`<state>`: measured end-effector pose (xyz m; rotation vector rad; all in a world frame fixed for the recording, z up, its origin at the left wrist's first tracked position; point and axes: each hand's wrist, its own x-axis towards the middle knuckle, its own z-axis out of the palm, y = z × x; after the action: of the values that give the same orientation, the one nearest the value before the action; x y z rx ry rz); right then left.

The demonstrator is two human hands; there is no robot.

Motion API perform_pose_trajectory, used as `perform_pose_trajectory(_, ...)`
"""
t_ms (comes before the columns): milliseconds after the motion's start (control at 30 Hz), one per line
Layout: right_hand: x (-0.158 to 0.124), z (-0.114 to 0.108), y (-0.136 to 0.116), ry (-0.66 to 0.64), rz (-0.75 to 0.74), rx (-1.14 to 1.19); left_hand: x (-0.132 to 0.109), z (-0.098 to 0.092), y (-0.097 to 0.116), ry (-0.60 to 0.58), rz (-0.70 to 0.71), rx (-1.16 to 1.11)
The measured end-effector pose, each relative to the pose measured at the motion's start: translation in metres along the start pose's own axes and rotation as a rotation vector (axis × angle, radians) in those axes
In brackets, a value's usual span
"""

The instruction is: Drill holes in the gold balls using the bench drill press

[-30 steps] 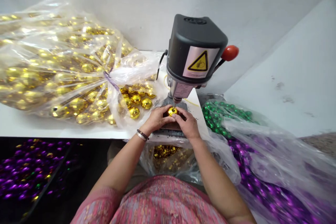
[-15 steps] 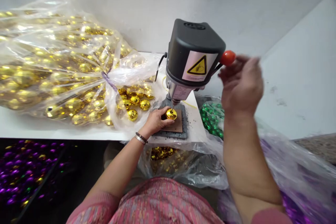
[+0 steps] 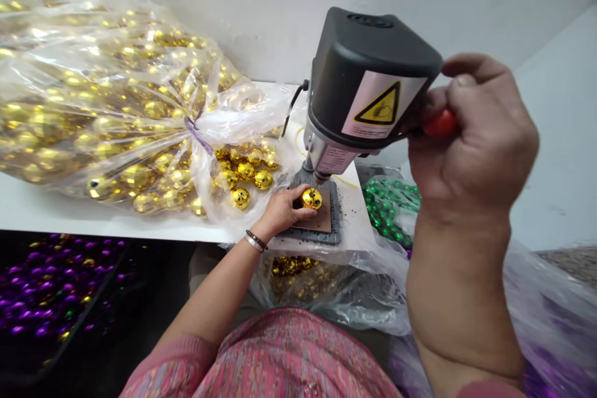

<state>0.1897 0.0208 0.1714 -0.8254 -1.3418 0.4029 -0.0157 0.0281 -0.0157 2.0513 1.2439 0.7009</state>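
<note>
A small bench drill press point(image 3: 368, 87) with a dark housing and a yellow warning label stands on the white table point(image 3: 56, 211). My left hand point(image 3: 282, 211) pinches a shiny gold faceted ball point(image 3: 311, 198) on the drill's base plate point(image 3: 326, 227), right under the bit. My right hand point(image 3: 471, 137) is closed round the red knob point(image 3: 439, 123) of the drill's feed lever, at the machine's right side. A bracelet sits on my left wrist.
A large clear plastic bag of gold balls point(image 3: 102, 106) fills the table's left, with loose gold balls point(image 3: 242, 177) spilling from its mouth. A bag of green beads point(image 3: 389, 208) lies right of the drill, purple beads point(image 3: 51, 286) below left, another bag with gold balls point(image 3: 298, 273) in my lap.
My right hand left the gold ball, rose to the right and closed on the red lever knob. My left hand stayed holding the ball under the bit.
</note>
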Motion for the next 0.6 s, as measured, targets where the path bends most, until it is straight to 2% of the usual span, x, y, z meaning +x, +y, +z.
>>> perform_pose_trajectory(33,-0.010,0.002,-0.006,0.056,0.077,0.119,0.000,0.000,0.000,-0.005,0.006,0.001)
perform_pose_trajectory(100,-0.029,0.006,-0.014,0.092,0.096,0.165,0.000,-0.001,0.001,-0.007,0.013,0.007)
perform_pose_trajectory(267,-0.063,0.012,-0.007,0.142,-0.052,0.095,-0.001,-0.003,0.005,-0.012,0.014,0.023)
perform_pose_trajectory(600,-0.081,0.016,0.010,0.242,-0.172,0.002,-0.002,-0.001,0.004,-0.001,-0.009,0.036)
